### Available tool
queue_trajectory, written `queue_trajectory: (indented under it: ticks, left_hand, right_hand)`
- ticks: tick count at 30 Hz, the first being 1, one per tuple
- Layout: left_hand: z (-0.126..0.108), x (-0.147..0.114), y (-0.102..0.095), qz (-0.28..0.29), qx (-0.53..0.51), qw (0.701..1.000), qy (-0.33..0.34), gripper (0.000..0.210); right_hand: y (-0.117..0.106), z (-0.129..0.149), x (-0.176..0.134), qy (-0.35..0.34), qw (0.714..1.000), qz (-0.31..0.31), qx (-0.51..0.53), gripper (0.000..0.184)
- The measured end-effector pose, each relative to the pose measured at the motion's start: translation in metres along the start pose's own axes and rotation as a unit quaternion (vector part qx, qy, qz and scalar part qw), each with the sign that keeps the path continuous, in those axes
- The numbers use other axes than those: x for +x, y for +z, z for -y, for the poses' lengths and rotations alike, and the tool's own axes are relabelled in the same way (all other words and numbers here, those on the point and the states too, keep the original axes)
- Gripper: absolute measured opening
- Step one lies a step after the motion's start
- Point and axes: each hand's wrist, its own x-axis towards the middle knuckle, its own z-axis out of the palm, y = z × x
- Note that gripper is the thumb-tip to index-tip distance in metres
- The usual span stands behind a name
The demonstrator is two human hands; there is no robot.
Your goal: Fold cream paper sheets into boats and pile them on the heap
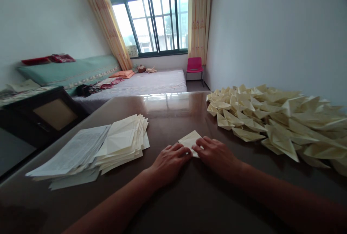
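Note:
A small folded sheet of cream paper (191, 138) lies on the dark table in front of me, one corner pointing away. My left hand (173, 158) has its curled fingers pressed on the paper's left side. From the right, my right hand (213, 154) grips the other side with bent fingers, close to the left fingertips. Both hands partly cover the paper, so its lower folds are hidden. Left of my hands is a stack of creased cream sheets (121, 136), overlapping a pile of printed grey-white sheets (73, 150).
A large heap of folded paper boats (260, 114) covers the table's right side, by the wall. The glossy brown table (168, 114) reaches toward a bed (162, 80). A dark cabinet (51, 114) stands at the left, and a pink chair (194, 65) below the window.

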Motion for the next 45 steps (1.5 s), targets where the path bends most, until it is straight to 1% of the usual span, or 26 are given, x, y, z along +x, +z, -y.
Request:
queue_trajectory:
  ticks: [2,3,8,10,15,21,25,27,30,32,35,39,45]
  left_hand:
    - [-0.001,0.0,0.0,-0.001,0.002,1.0,-0.002,0.033]
    - [-0.001,0.0,-0.001,0.0,0.003,1.0,-0.001,0.033]
    - [-0.002,0.0,-0.004,0.006,0.014,1.0,-0.001,0.031]
    - [-0.002,0.0,-0.005,0.008,0.017,1.0,-0.005,0.029]
    - [-0.001,-0.001,-0.007,0.006,0.025,1.0,-0.009,0.028]
    - [-0.001,-0.001,-0.009,0.003,0.026,1.0,-0.013,0.027]
    - [0.0,0.0,-0.009,-0.001,0.011,1.0,-0.014,0.027]
    - [0.001,-0.001,-0.007,-0.01,-0.002,1.0,-0.004,0.03]
    - [0.002,-0.002,-0.002,-0.03,-0.025,0.999,0.007,0.033]
    - [0.003,-0.003,0.0,-0.034,-0.04,0.999,0.008,0.033]
    - [0.004,-0.003,0.002,-0.034,-0.054,0.998,0.008,0.032]
    - [0.004,-0.002,0.001,-0.042,-0.054,0.998,0.013,0.033]
    - [0.005,-0.001,0.001,-0.045,-0.034,0.998,0.021,0.034]
  right_hand:
    - [0.002,0.007,-0.003,-0.053,0.998,0.003,-0.019,0.017]
    - [0.003,0.011,-0.005,-0.063,0.997,0.004,-0.034,0.019]
    - [0.008,0.023,-0.017,-0.078,0.994,-0.006,-0.083,0.025]
    - [0.008,0.025,-0.02,-0.07,0.994,0.004,-0.086,0.022]
    - [0.006,0.027,-0.024,-0.022,0.995,0.065,-0.071,0.01]
    - [-0.011,0.031,-0.025,0.027,0.99,0.122,-0.069,0.011]
    - [-0.024,0.031,-0.02,0.048,0.985,0.15,-0.069,0.015]
    - [-0.026,0.028,-0.015,0.053,0.988,0.13,-0.062,0.017]
    - [-0.024,0.025,-0.009,0.037,0.996,0.057,-0.052,0.02]
    - [-0.019,0.024,-0.006,0.02,0.998,0.031,-0.047,0.02]
    - [-0.014,0.025,-0.004,0.012,0.998,0.038,-0.044,0.018]
    - [-0.013,0.026,0.001,0.017,0.998,0.049,-0.046,0.017]
    - [-0.01,0.018,0.005,0.03,0.998,0.039,-0.046,0.016]
